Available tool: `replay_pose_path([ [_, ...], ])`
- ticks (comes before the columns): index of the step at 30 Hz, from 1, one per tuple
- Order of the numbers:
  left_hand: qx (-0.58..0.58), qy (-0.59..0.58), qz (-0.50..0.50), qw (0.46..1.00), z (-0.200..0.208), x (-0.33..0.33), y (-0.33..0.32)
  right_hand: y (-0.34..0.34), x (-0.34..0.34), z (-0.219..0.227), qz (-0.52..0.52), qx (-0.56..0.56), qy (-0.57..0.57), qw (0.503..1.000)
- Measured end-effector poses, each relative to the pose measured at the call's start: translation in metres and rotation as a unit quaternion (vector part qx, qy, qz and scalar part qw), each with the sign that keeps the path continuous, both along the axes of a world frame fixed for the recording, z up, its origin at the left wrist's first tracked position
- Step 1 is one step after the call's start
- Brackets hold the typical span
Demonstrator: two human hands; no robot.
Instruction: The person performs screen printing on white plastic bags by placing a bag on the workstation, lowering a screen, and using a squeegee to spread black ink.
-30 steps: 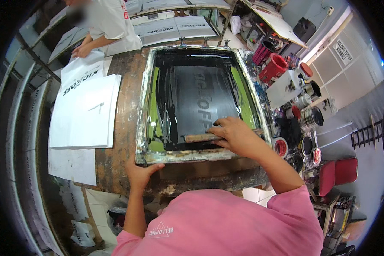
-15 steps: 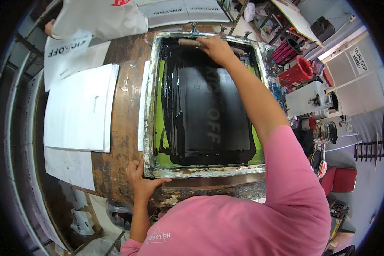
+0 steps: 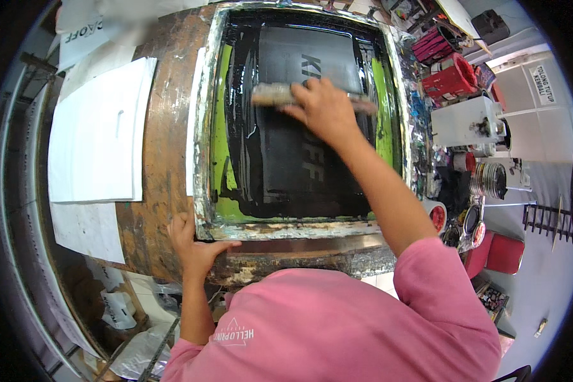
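A screen-printing frame (image 3: 205,121) with a worn, paint-crusted border lies on the table in front of me. Black ink covers most of its mesh (image 3: 286,159), with green strips showing along the sides and near edge. Closed round the handle of a long squeegee (image 3: 270,95), my right hand (image 3: 325,111) holds it crosswise over the middle of the inked area. The squeegee's blade is hidden behind its handle and my hand. At the frame's near left corner, my left hand (image 3: 194,245) cups the corner, thumb along the front edge and fingers at the left side.
Stacked white sheets (image 3: 102,134) lie left of the frame on the stained wooden table (image 3: 162,140). Pale printed bags (image 3: 99,32) are at the far left. Red tubs (image 3: 449,76), a white container (image 3: 461,121) and tape rolls (image 3: 489,180) crowd the right side.
My right hand has drawn the squeegee from the far end toward me, to mid-screen. My left hand stays at the corner. The view has shifted, putting the frame higher in the picture.
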State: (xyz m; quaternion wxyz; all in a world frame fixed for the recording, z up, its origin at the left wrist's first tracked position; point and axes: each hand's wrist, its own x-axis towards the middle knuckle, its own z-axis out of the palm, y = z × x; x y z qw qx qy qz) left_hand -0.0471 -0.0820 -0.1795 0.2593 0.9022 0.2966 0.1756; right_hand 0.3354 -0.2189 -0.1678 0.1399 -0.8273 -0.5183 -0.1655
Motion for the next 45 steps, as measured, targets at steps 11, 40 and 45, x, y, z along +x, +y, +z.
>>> replay_pose_path([
  [11, -0.046, 0.0, 0.019, 0.999, 0.004, -0.001, -0.004, -0.11, -0.179, 0.044, -0.002, -0.112, 0.16, 0.981],
  [40, 0.238, 0.239, 0.008, 0.941, 0.0, 0.058, -0.037, -0.049, -0.096, 0.309, -0.068, 0.099, -0.142, 0.983],
  [45, 0.103, 0.218, -0.012, 0.97, -0.009, 0.053, -0.048, -0.04, -0.101, 0.339, -0.081, 0.115, -0.102, 0.985],
])
